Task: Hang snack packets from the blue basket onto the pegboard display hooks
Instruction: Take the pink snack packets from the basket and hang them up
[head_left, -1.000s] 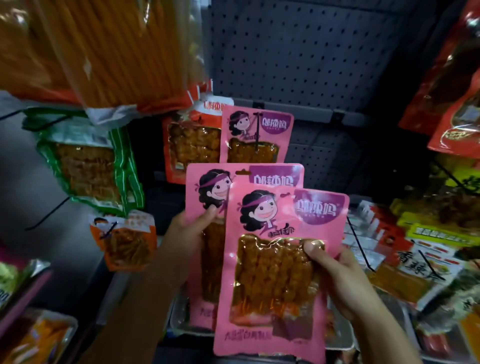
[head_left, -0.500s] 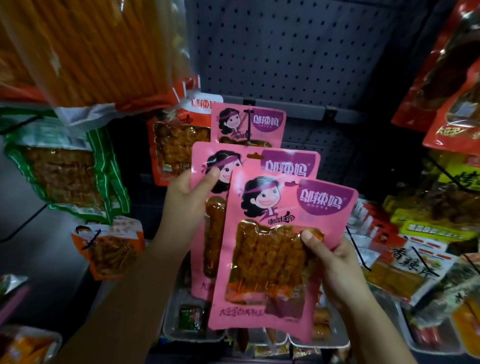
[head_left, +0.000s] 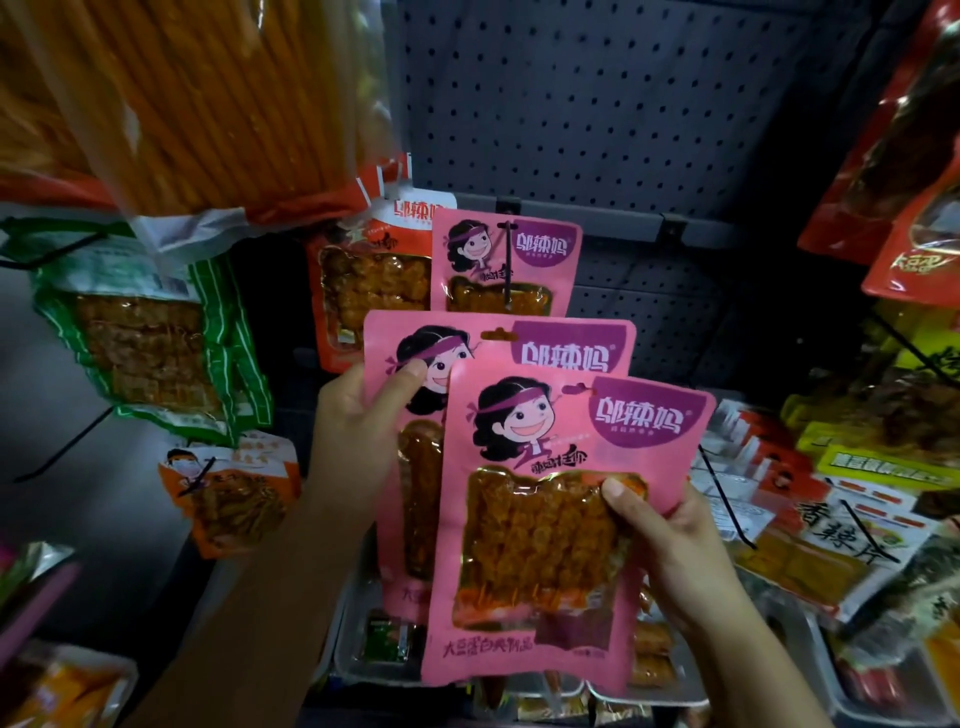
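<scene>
Grey pegboard (head_left: 623, 104), black hooks (head_left: 508, 265), pink snack packet (head_left: 506, 260) hanging beside orange packet (head_left: 374, 280), green packet (head_left: 150, 332) left

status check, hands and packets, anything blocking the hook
Left hand grips rear pink packet. Right hand grips front pink packet. Neither hung yet. Hook above already carries one hung pink packet.

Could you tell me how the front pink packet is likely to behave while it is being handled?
The front pink packet probably flexes: it is a thin pouch. Its glossy film may be slippery. It seems light, since the right hand holds it by one edge.
</scene>
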